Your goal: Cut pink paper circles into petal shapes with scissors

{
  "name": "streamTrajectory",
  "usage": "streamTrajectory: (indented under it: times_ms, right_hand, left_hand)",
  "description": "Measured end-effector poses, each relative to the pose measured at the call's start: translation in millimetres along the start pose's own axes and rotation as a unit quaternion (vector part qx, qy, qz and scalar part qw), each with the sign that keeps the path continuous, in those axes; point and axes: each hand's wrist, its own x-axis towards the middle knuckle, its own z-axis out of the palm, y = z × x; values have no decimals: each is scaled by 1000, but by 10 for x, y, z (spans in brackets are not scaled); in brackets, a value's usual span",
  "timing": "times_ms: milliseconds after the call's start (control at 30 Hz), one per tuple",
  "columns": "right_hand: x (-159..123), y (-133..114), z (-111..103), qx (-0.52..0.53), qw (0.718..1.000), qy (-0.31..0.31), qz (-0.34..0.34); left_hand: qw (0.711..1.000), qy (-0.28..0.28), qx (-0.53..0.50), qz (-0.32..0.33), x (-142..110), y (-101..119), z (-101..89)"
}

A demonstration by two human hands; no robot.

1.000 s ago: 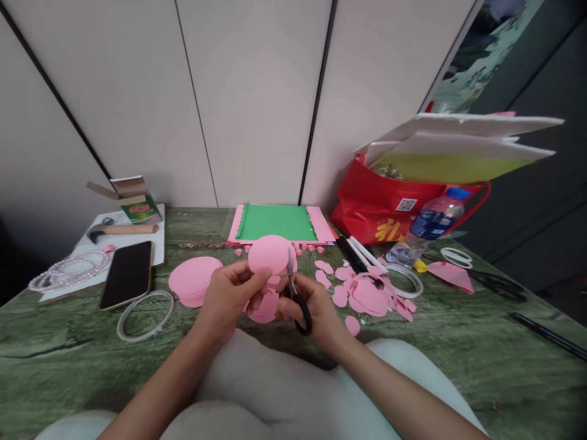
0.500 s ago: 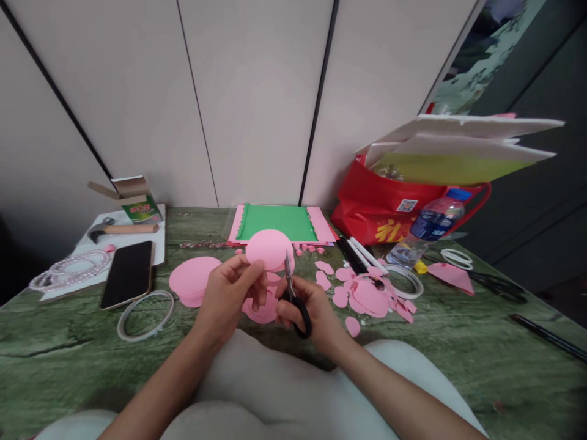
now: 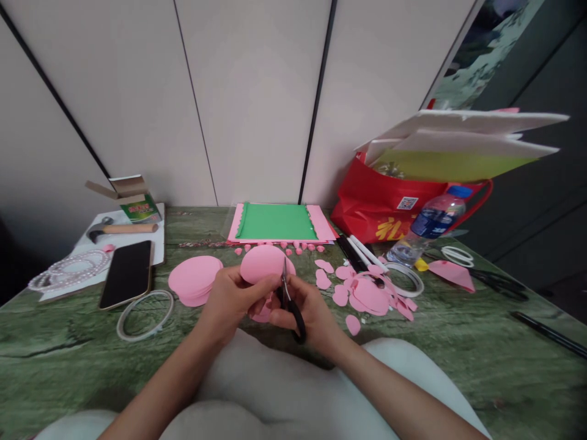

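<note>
Between the thumb and fingers of my left hand [image 3: 238,296] is a pink paper circle [image 3: 260,264], held up off the table. My right hand [image 3: 309,308] has its fingers in the black handles of a pair of scissors [image 3: 293,308]. The blades point up and lie against the right side of the circle. Whether they cut into the paper I cannot tell. More pink paper sits behind and below my hands, partly hidden. A stack of pink paper ovals [image 3: 195,278] lies left of my left hand, and pink paper scraps [image 3: 370,293] lie right of my right hand.
Green sheets [image 3: 277,221] lie at the back. On the left are a phone [image 3: 127,275], a hammer [image 3: 128,228], a tape roll [image 3: 144,315] and pearl strings [image 3: 68,272]. Rightward stand a red bag [image 3: 367,205] and a water bottle [image 3: 426,226], with pens [image 3: 362,250] nearby.
The paper circle has come down and slightly left, tilting. My left thumb has moved right, close to the scissors, and the two hands are nearer each other.
</note>
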Motion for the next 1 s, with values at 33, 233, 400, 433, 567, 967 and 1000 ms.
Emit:
streamTrajectory:
  times_ms: [33,233,400,433,567,967,1000]
  right_hand:
    - [2,7,-4,0,1000,0,0]
    - [11,51,-17,-12,1000,-1,1]
    - [10,38,-18,-15,1000,-4,-12]
    - [9,30,-17,-17,1000,-7,-13]
    - [5,9,-18,-17,1000,-11,-7]
    - [9,68,-43,-6,1000,8,8]
    - [8,67,-42,-11,1000,12,9]
  left_hand:
    - [1000,1,0,1,0,-2,-2]
    - [1000,-3,-3,4,3,-13,-10]
    - [1000,8,-16,3,1,-22,-7]
    - [1000,8,-19,2,2,-22,-6]
    - [999,13,-29,-5,9,-7,-1]
    - [998,16,-64,4,4,38,1]
    - [998,15,-65,7,4,34,-2]
